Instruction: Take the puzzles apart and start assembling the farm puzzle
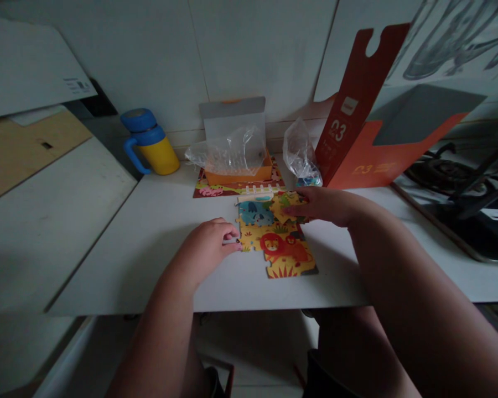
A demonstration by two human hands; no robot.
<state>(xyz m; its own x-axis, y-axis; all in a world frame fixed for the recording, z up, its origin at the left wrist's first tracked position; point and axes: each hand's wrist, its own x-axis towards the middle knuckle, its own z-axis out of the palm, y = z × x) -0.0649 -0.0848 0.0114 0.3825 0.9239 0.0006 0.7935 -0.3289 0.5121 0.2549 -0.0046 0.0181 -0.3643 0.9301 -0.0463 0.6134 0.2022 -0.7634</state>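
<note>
A partly joined animal jigsaw (280, 243) lies on the white counter (157, 243), showing a lion on yellow and a blue elephant. My left hand (209, 246) rests curled at the puzzle's left edge, fingertips touching the lower left piece. My right hand (321, 204) lies flat over the upper right corner, its fingers pressing a yellow piece (288, 205) next to the elephant.
Behind the puzzle stand an orange box with a clear plastic bag (232, 152), a second bag (301, 152), a red cardboard sleeve (365, 127) and a blue-and-yellow mug (151, 141). A gas hob (460, 188) sits at right. The counter's front edge is close to me.
</note>
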